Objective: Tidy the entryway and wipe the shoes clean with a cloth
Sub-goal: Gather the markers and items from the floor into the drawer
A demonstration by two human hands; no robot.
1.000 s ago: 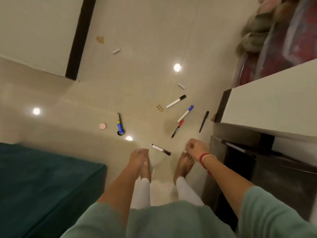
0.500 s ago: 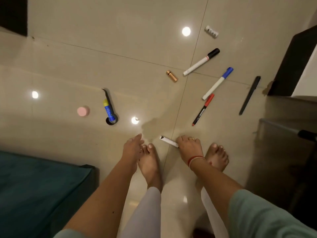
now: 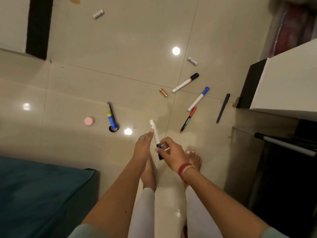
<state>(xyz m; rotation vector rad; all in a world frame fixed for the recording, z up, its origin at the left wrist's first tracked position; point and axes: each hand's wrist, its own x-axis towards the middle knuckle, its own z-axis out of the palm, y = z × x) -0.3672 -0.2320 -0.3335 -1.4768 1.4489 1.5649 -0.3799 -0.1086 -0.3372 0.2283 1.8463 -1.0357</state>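
My right hand [image 3: 171, 151] pinches the black-capped end of a white marker [image 3: 154, 133], lifted off the tiled floor above my bare feet. My left hand [image 3: 143, 145] reaches alongside it, straight fingertips touching the marker's white barrel. Scattered on the floor ahead lie a black-capped marker [image 3: 185, 82], a blue-capped marker [image 3: 198, 99], a red-capped pen [image 3: 188, 119], a thin black pen [image 3: 223, 108], a gold battery [image 3: 163, 92], a blue and yellow glue stick [image 3: 110, 119] with black tweezers, a pink round lid [image 3: 89, 120] and two white batteries [image 3: 192, 61]. No shoes or cloth in view.
A teal cushioned seat [image 3: 39, 194] fills the lower left. A white cabinet [image 3: 288, 79] with a dark shelf unit below it stands on the right. A dark door frame [image 3: 38, 26] rises at upper left. Bundled fabric lies at the top right corner.
My right hand picked the black-capped white marker up from the floor by my feet and raised it. My left hand came up to touch its barrel. The head view tilted back up.
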